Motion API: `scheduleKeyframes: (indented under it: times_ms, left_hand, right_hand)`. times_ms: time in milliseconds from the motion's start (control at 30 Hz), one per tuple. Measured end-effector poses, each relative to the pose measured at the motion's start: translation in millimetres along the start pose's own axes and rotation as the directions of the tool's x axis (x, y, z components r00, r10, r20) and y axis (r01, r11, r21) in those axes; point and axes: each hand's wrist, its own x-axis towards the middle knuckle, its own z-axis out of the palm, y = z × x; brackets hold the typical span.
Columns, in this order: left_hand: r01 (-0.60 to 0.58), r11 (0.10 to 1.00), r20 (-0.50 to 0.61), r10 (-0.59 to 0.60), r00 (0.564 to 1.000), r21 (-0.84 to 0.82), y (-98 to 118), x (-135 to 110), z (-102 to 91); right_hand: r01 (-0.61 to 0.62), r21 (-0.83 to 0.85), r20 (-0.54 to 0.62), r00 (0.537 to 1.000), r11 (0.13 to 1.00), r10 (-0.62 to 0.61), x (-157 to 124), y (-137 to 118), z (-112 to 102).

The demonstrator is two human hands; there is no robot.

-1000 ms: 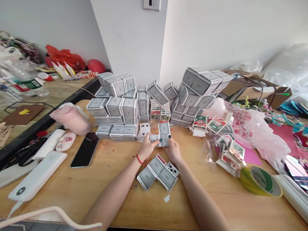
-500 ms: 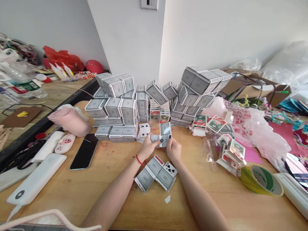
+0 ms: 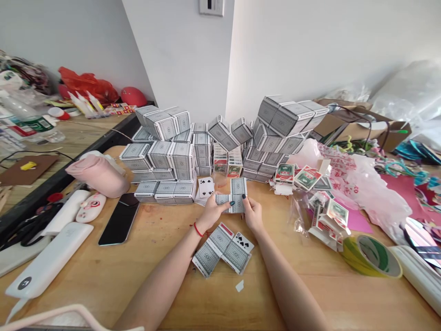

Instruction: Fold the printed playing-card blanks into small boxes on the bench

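Head view: the card assembly point(image 3: 238, 187), built from patterned grey card panels in an L-shape, is located between both hands, near the middle of the worktop point(image 3: 193, 303). The left hand point(image 3: 209, 214) grips its left panel, thumb on top; the fingers are closed on it. The right hand point(image 3: 253, 215) grips the right edge, thumb placed along the side; its fingers are likewise closed on the part. Contact between the part and the worktop cannot be determined. A red bracelet point(image 3: 197, 230) encircles the left wrist.

Nearer the person, between the forearms, lies a second card assembly point(image 3: 220, 239), with a ten of spades point(image 3: 243, 242) face up at its right side. A white scrap point(image 3: 240, 286) lies just beside it, towards the front edge.

Just beyond the left hand, a card stack point(image 3: 206, 187) presents a spade card face up. Behind it stand grey card blocks: a left pile point(image 3: 167, 156) and a right pile point(image 3: 285, 117), the latter with tilted upper units. Red and green card boxes point(image 3: 234, 170) are positioned between the two piles.

Left side: a black phone point(image 3: 119, 220) and a white power bank point(image 3: 51, 259). Right side: opened card cartons point(image 3: 330, 220), a printed plastic bag point(image 3: 347, 165) and a yellow tape roll point(image 3: 349, 257)
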Motion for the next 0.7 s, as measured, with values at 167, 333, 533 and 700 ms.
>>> scheduleKeyframes:
  times_ms: [167, 333, 533, 700]
  left_hand:
    - [-0.041, 0.996, 0.007, 0.041, 0.999, 0.073, -3.3, 0.0, -2.4]
    - [-0.047, 0.993, 0.007, 0.046, 0.999, 0.105, 1.5, -1.5, -0.5]
    - [-0.154, 0.960, 0.012, 0.156, 0.988, 0.235, 5.2, -3.6, -0.2]
    - [-0.291, 0.797, -0.119, 0.410, 0.904, 0.530, 4.7, -6.4, -13.6]
  right_hand:
    - [-0.030, 0.070, 0.107, 0.994, 0.997, 0.022, 4.3, 1.3, -4.1]
    - [0.046, -0.167, -0.039, 0.998, 0.985, -0.053, 4.0, 5.5, -1.3]
    - [0.034, -0.246, -0.082, 0.995, 0.969, -0.055, 3.7, 3.1, -3.7]
    - [-0.059, -0.109, -0.141, 0.989, 0.992, 0.043, 8.9, 4.7, -11.0]
